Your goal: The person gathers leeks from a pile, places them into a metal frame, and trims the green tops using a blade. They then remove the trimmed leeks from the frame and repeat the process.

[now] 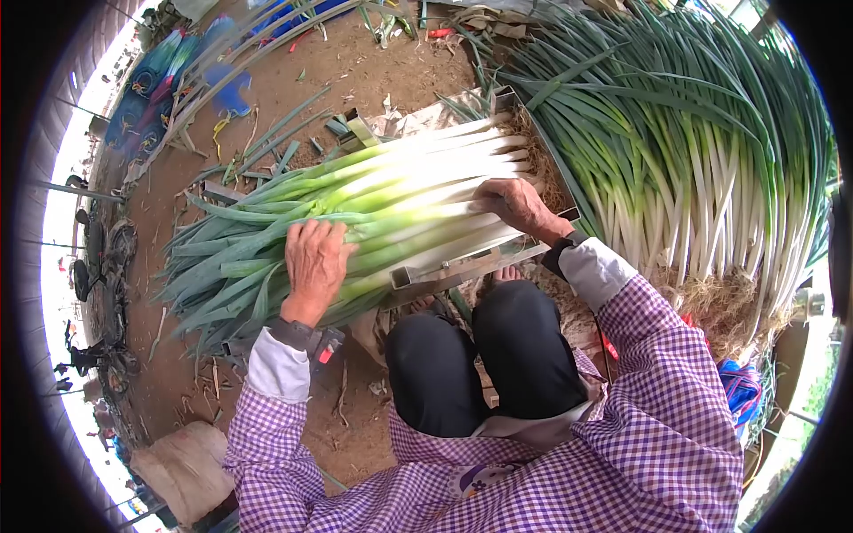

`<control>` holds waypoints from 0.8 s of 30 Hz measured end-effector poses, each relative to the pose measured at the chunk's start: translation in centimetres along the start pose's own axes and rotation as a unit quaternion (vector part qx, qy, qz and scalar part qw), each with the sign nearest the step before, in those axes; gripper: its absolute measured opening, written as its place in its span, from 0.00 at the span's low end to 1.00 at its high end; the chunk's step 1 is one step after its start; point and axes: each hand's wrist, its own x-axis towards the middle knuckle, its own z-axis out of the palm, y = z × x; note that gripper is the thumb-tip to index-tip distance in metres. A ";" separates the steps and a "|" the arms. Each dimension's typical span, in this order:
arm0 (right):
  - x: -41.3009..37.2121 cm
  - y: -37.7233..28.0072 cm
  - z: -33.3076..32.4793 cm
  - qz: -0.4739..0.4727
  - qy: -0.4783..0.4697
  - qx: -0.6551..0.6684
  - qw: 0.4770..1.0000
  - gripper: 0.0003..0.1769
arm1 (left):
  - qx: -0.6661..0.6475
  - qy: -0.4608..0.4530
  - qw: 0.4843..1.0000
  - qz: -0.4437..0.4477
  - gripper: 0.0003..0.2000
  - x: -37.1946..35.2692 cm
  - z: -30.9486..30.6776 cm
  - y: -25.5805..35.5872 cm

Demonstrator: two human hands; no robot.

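Observation:
A layer of leeks (418, 186) lies across a metal frame in front of my knees, with white stems and roots to the right and green leaves to the left. My left hand (315, 262) is closed over a leek where its stem turns to leaf, its fingertips curled down among the leaves. At the white end, near the roots, my right hand (520, 209) grips a leek stem between thumb and fingers. Its palm side is hidden.
A big pile of leeks (675, 151) stands at the right, roots toward me. The frame's metal end plate (546, 147) borders the roots, and a metal bar (471, 266) runs before my knees. Blue net bags (147, 89) and a pale sack (182, 471) lie at the left.

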 end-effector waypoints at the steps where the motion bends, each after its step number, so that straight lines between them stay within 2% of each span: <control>1: -0.2 -0.1 0.0 -0.007 0.008 0.011 1.000 0.08 | -0.020 -0.018 1.000 0.001 0.13 0.1 -0.5 0.0; 4: -0.3 -0.6 -0.5 0.022 0.008 -0.020 1.000 0.12 | -0.041 -0.045 0.998 -0.008 0.13 0.1 -0.9 0.4; 8: -0.1 -0.4 -0.4 -0.038 0.046 -0.087 0.994 0.13 | -0.016 -0.069 0.997 -0.037 0.14 -0.1 -0.4 0.7; 10: 0.0 -0.4 0.1 -0.042 0.074 -0.108 0.991 0.14 | 0.019 0.034 0.999 -0.017 0.21 -1.7 1.4 0.5; 11: -0.2 -0.7 0.4 0.009 0.072 -0.108 0.992 0.18 | 0.033 0.083 0.996 -0.004 0.25 -2.1 2.5 0.2; 14: 0.2 -1.2 0.5 -0.029 0.125 -0.177 0.976 0.24 | 0.070 0.056 0.995 -0.046 0.43 -1.3 1.8 0.5; 15: 0.3 -0.9 0.6 -0.017 0.098 -0.152 0.983 0.34 | 0.070 0.045 0.995 -0.057 0.47 -0.8 1.6 0.3; 17: 0.8 -0.4 1.3 -0.023 0.122 -0.168 0.978 0.38 | 0.069 0.022 0.995 -0.074 0.56 0.0 1.6 -0.8; 19: 1.2 0.4 2.0 -0.010 0.108 -0.160 0.981 0.43 | 0.078 0.009 0.995 -0.067 0.59 0.4 2.5 -1.8; 24: 2.4 2.0 2.8 -0.027 0.096 -0.169 0.980 0.40 | 0.096 -0.025 0.993 -0.067 0.56 1.5 5.6 -4.1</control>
